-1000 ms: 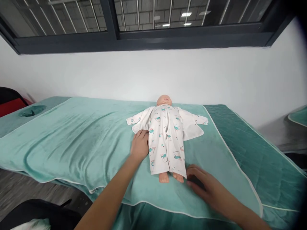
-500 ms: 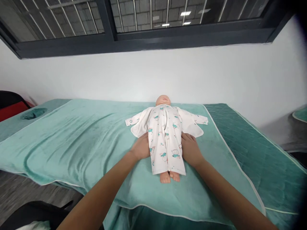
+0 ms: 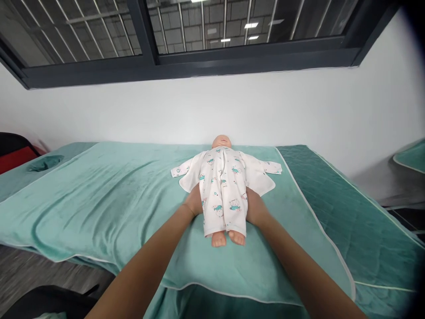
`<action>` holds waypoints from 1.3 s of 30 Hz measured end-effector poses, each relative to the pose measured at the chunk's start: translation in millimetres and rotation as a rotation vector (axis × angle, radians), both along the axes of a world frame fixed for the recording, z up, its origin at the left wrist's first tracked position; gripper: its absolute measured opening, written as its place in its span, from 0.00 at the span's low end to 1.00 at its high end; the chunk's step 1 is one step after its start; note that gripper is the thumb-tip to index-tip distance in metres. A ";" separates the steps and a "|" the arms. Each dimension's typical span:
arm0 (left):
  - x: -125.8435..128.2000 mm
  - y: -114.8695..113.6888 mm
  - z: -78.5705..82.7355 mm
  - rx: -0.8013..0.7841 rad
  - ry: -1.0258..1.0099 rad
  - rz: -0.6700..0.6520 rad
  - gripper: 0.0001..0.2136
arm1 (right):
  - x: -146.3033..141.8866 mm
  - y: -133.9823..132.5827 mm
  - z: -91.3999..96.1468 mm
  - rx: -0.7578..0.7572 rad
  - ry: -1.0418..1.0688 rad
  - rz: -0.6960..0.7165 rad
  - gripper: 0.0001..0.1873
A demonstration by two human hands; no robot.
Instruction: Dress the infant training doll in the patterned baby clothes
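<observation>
A baby doll lies on its back with its head toward the wall and its bare feet toward me. It wears a white printed top with sleeves spread out, and white trousers with a teal animal print. My left hand is closed round the doll's hip from the left side, its fingers hidden behind the trousers. On the right side, my right hand grips the other hip in the same way, fingers likewise out of sight.
Under the doll is a light green cloth with a pale edge, wrinkled at left. A darker green quilted cover lies at right. Behind stand a white wall and a barred window. A black bag is at lower left.
Both hands have slid further in beneath the doll's hips, hiding the fingers. The doll's legs and trouser hems have shifted slightly up toward its head. The view has moved a little.
</observation>
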State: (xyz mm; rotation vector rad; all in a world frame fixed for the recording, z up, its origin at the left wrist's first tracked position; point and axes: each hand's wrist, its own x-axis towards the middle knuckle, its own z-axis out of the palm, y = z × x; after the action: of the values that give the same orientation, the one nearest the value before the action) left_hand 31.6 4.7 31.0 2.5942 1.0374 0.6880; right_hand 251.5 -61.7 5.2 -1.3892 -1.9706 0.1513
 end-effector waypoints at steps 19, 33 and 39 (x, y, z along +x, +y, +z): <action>-48.8 -21.3 -16.9 0.171 0.212 0.045 0.07 | 7.8 -38.4 -3.1 -0.025 -0.215 -0.074 0.08; -51.0 29.4 -31.1 0.150 0.014 1.023 0.15 | 106.4 15.7 -23.9 -0.113 -0.162 -0.807 0.23; -43.8 25.4 -30.7 0.168 0.095 1.161 0.17 | 78.7 21.2 -0.2 -0.235 0.127 -0.767 0.16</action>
State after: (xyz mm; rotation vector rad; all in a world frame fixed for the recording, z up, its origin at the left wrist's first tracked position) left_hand -12.2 30.0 0.3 1.9194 2.6126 0.8690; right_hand 330.3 -40.5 5.0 -2.1290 -1.2307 0.1091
